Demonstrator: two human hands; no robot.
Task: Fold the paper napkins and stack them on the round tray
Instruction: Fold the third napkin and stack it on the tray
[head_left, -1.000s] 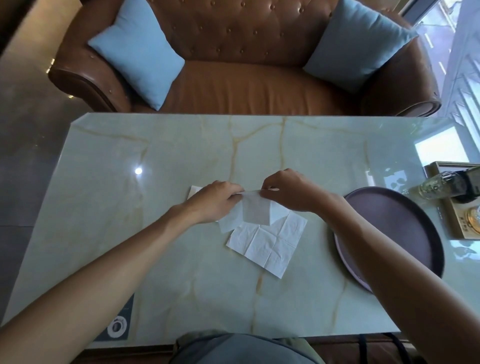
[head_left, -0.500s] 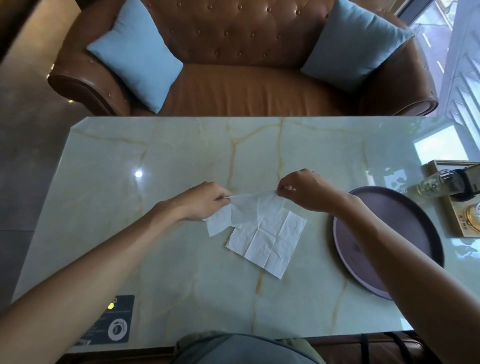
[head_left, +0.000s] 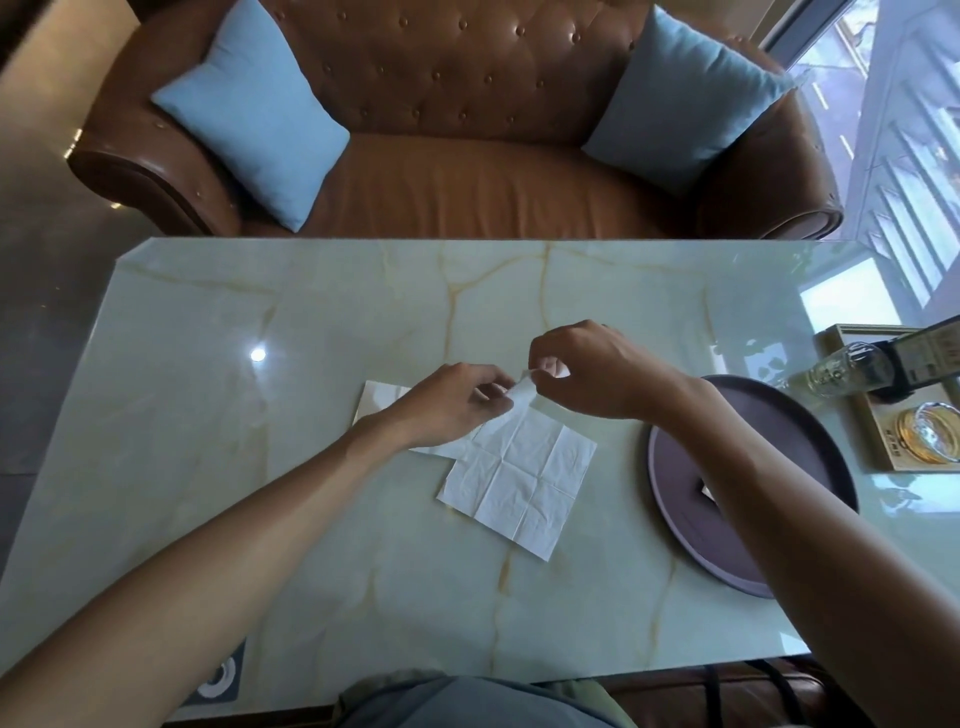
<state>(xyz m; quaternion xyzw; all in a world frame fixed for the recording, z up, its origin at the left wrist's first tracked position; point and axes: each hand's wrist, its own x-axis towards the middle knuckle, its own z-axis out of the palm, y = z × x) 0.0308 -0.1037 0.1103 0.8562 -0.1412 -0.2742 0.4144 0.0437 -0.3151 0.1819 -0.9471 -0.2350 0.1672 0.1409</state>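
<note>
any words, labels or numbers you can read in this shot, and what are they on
Nothing here is legible.
Dark box beside the glass bottle: pale print, too blurred to read.
Wooden tray: small marks near the front edge, too small to read.
Dark sticker on the table's near edge: a round symbol, no readable text.

My arms were bare from the near edge of the view all the way to the wrists: no sleeves showed, and neither wrist carried a watch or band. My left hand (head_left: 452, 402) and my right hand (head_left: 592, 371) wore no gloves, and I could make out no rings on the fingers that showed. Down at the near edge, in my lap, lay grey-blue cloth (head_left: 467, 701) with an olive-green fold just beside it on the right.
</note>
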